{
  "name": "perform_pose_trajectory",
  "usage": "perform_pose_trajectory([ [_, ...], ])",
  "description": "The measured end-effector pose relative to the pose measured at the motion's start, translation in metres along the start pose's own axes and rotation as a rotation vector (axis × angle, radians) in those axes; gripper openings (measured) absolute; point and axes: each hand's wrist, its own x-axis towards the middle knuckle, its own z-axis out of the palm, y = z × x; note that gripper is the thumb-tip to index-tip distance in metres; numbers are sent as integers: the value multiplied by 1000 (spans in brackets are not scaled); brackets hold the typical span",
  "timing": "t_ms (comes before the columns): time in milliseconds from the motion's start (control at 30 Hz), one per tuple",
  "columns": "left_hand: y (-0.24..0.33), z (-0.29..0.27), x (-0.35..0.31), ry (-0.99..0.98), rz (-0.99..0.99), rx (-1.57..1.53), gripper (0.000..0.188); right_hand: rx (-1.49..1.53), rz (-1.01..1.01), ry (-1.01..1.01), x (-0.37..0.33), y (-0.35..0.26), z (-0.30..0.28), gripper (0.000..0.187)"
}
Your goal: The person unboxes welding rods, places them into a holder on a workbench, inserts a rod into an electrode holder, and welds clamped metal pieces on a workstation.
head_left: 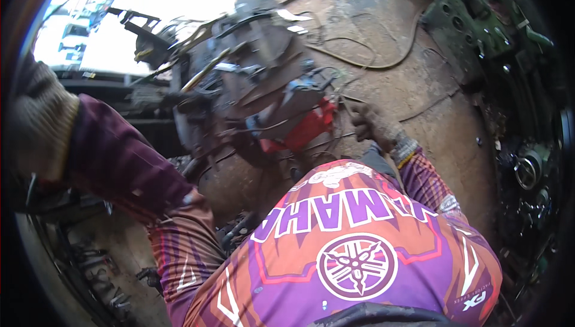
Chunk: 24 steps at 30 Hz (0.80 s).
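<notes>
My left hand [39, 126], in a knitted grey-brown glove, is raised close at the far left. Motion smears it, and the dark rim hides its fingers. My right hand [372, 124], in a dirty glove with a yellow-edged cuff, hangs at the middle right. Its fingers are loosely bent and apart, and I make out nothing in them. Just left of it lies a red cloth [308, 128], against a blurred heap of dark metal parts [257, 51]. A light stick [212, 66], perhaps a tool handle, slants across the heap.
A green, oily machine body [479, 27] stands along the right, with metal parts below it. A hose [395, 63] curves across the stained brown floor [371, 3]. Several loose metal pieces [99, 273] lie at the lower left. Bright daylight fills the upper left.
</notes>
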Motion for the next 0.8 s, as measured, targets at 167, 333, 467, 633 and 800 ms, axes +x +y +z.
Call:
perform_pose_trajectory([
  [167, 118, 170, -119, -434, -47, 47, 22, 129, -262, -72, -47, -120, -2, 92],
  [333, 214, 247, -274, -547, -660, -947, 21, 549, -291, -98, -62, -166, -63, 71],
  [467, 218, 277, -312, -1274, -203, -760, 47, 660, -246, 406, -52, -150, -148, 29],
  [633, 178, 284, -355, -1417, -723, -550, 59, 239, -127, 599, -52, -154, -221, 29],
  [800, 134, 308, -393, -1259, -1415, -585, 54, -367, 38, 393, -9, -210, -225, 37],
])
